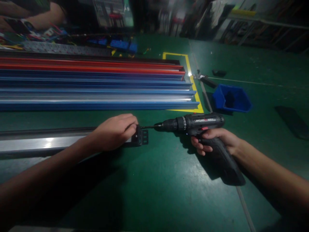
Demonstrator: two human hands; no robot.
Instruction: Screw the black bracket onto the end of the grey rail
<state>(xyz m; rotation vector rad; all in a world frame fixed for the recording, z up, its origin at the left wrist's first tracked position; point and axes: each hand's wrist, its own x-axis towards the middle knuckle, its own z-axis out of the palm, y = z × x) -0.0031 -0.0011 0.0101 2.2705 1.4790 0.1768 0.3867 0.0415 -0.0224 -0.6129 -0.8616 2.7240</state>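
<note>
My right hand (217, 141) grips the handle of a black cordless drill (198, 124) that lies level over the green table. Its bit points left into a small black bracket (142, 137) at the end of a long silver metal rail (45, 143). My left hand (116, 131) is closed over the rail's end and presses on the bracket beside the bit.
A stack of long blue, silver and red metal profiles (96, 87) lies behind the rail. A blue parts bin (233, 100) stands at the right, with pliers (205, 80) behind it. Another person's arm (36, 16) rests at the far left. A yellow taped outline (190, 77) marks the table.
</note>
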